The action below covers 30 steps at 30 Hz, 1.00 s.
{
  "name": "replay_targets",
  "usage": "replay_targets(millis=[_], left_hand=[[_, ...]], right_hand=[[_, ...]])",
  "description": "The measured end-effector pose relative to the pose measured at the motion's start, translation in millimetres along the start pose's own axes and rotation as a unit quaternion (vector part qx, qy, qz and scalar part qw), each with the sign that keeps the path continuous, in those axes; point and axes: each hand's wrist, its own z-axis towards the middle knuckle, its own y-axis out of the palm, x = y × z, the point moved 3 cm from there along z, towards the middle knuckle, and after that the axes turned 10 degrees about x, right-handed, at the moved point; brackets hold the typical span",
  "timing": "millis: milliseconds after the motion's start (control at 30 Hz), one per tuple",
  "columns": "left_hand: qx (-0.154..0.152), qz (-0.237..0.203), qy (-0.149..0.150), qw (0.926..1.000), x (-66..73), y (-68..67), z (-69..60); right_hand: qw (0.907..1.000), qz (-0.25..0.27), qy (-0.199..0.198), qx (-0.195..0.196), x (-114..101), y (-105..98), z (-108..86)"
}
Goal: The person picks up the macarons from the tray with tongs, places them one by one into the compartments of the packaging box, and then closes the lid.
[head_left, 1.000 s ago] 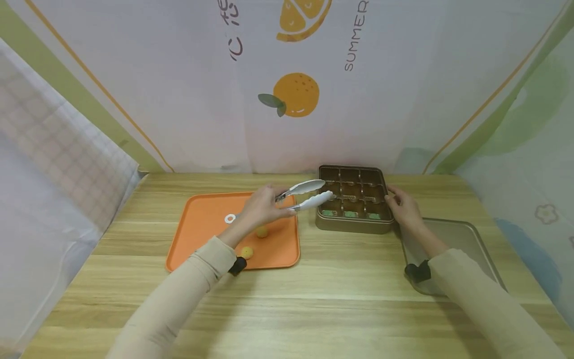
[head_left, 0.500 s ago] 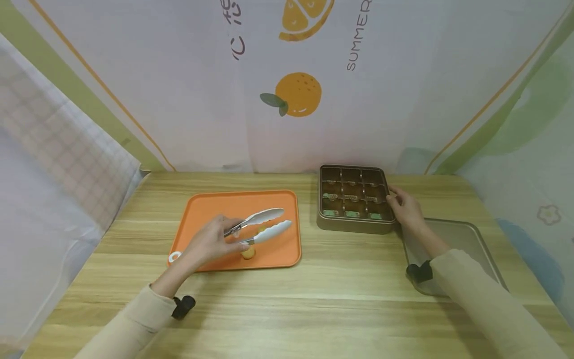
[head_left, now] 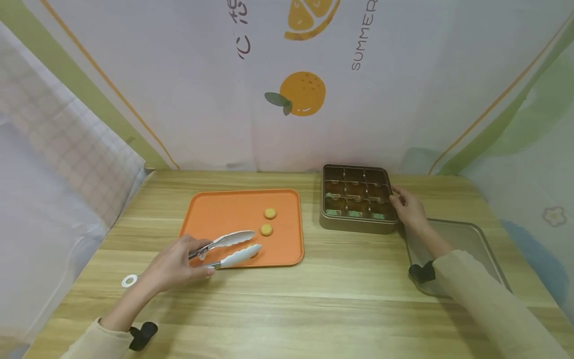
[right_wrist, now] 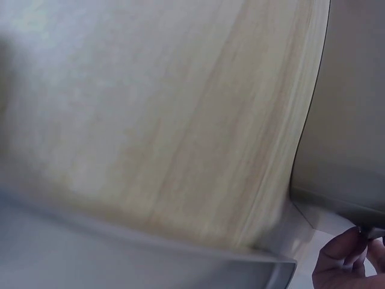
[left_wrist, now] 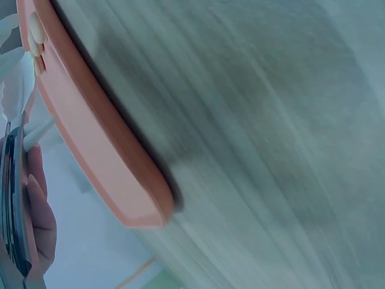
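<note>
In the head view my left hand holds a pair of tongs with white scalloped tips, spread apart over the front of an orange tray. Two round yellow cookies lie on that tray; a third is mostly hidden behind the lower tip. The left wrist view shows the tongs' metal arms inside the hand. My right hand grips the right rim of a brown divided box. Green pieces show in its front compartments and in the left one of the middle row.
A flat greyish-brown tray or lid lies right of the box, beneath the right forearm. Wood-grain tabletop extends in front. A printed cloth hangs behind the table.
My left hand has drawn the tongs away from the box, left and toward me, to the tray's front. Green in the middle row's left compartment now shows. The right hand stays at the box.
</note>
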Motion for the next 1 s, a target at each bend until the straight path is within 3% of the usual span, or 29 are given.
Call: replay_targets(millis=[367,1000], left_hand=[[0.006,0.029,0.017,0.9994,-1.8,-3.9,-4.9],[-0.046,0.065,0.012,0.9968,6.2,-7.8,3.8]], right_hand=[[1.0000,-0.001,0.002,0.003,0.4,0.0,0.7],[1.0000,0.005,0.000,-0.003,1.0,-0.5,-0.5]])
